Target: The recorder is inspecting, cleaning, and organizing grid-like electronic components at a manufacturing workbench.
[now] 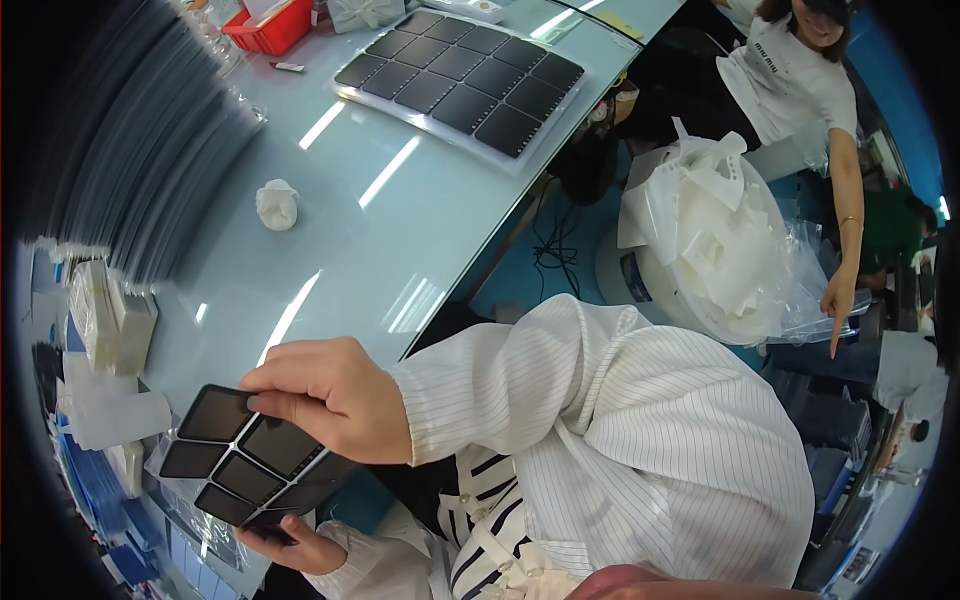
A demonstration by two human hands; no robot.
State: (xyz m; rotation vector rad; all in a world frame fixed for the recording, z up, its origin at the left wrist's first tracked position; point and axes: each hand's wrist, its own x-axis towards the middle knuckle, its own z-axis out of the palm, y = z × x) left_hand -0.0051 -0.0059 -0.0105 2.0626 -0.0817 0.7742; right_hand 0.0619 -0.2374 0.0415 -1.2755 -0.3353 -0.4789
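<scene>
Holding a dark-squared panel (248,478) tilted between them near the worktop (340,240), the right hand (335,400) pinches its upper edge and the left hand (295,545) grips the lower, probably to spare its faces; a similar panel (462,78) lies flat beyond.

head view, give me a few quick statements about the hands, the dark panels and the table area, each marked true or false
1. The right hand grips the edge of the tilted sheet of dark panels. True.
2. The left hand rests well away from that sheet. False: it is at the sheet's lower edge.
3. A second set of dark panels lies flat on the table. True.
4. The crumpled white ball sits inside the red basket. False: it lies on the table.
5. White scraps fill the round white container. True.
</scene>
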